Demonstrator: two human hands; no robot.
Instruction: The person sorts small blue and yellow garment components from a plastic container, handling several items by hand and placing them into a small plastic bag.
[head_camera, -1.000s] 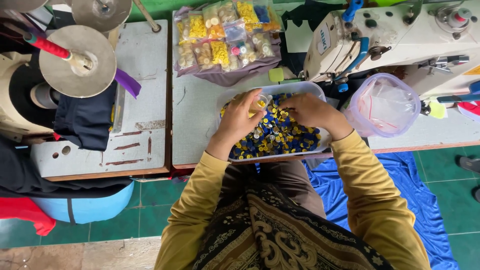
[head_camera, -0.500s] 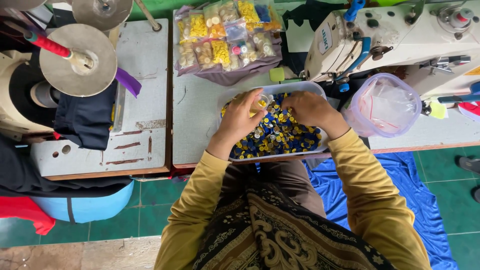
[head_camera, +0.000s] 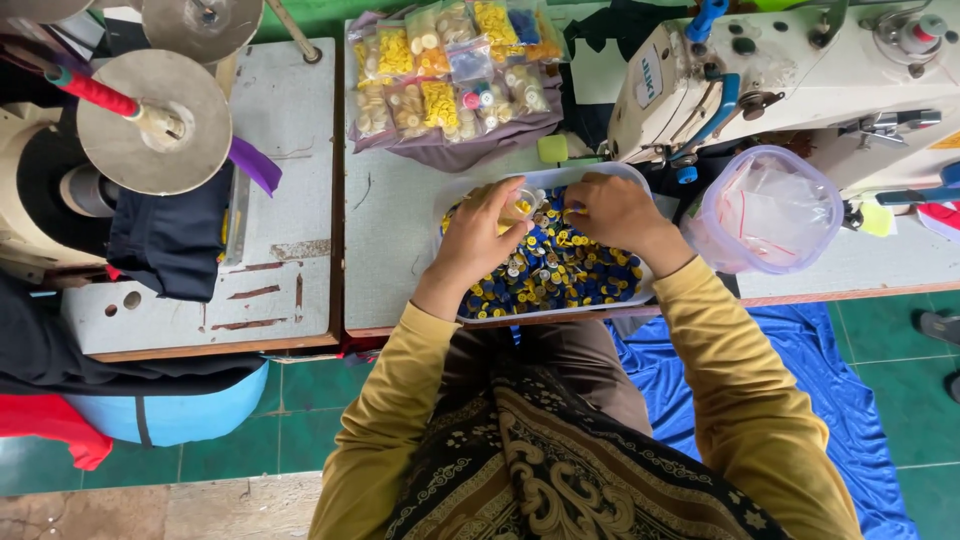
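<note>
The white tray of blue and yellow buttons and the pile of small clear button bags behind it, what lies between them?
In the head view, a small light-green square block sits on the grey tabletop between tray and bags.

Bright, even daylight across the whole view, colours clean. Shadows stay soft and short under the metal disc (head_camera: 152, 122) and along the desk (head_camera: 392, 230) edge. Mild glare on the clear plastic tub (head_camera: 768, 210). Focus sharp; edges bow slightly.

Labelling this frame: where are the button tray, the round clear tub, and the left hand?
button tray (head_camera: 640, 292), head view, right rim
round clear tub (head_camera: 770, 210), head view, inside bottom
left hand (head_camera: 480, 235), head view, back of hand
</note>
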